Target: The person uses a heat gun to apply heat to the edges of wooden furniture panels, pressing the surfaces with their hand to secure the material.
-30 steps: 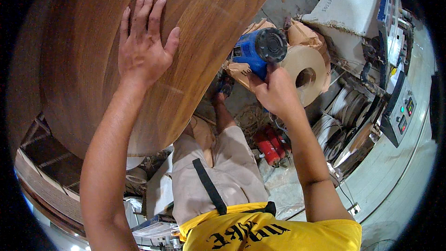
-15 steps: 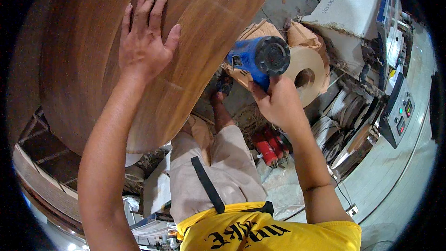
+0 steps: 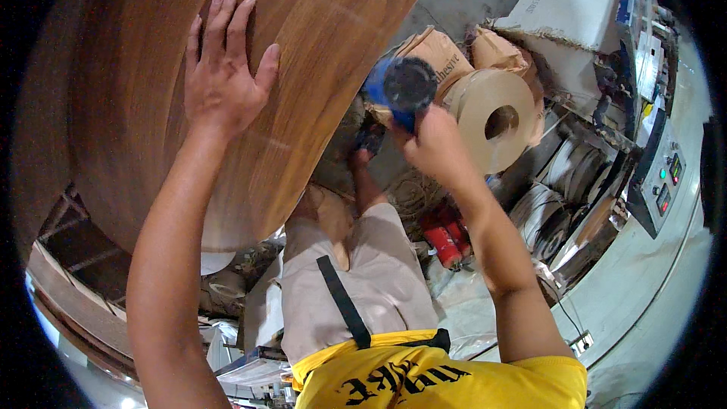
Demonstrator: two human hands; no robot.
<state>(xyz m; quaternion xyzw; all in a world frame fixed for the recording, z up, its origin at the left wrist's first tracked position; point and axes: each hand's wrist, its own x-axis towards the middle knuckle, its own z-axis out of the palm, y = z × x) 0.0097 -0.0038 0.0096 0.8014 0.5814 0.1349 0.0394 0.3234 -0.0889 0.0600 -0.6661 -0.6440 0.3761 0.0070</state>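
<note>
A large wood-grain panel point(image 3: 318, 68) with a curved edge fills the upper left. My left hand point(image 3: 225, 91) lies flat on it, fingers spread, holding nothing. My right hand point(image 3: 435, 140) is wrapped round the handle of a blue heat gun point(image 3: 386, 87) with a dark round rear end. The heat gun is beside the panel's right edge, slightly blurred. Its nozzle is hidden, so I cannot tell whether it touches the panel.
To the right stand a big roll of tan edge banding point(image 3: 473, 110) and brown paper sacks point(image 3: 435, 53). Red cylinders point(image 3: 447, 238) lie on the floor near my leg. Coiled strips point(image 3: 541, 212) and a control box point(image 3: 657, 182) with lit displays are farther right.
My right hand has carried the heat gun left, toward my body's midline and the panel edge. My left hand has shifted slightly left and stays flat on the panel.
</note>
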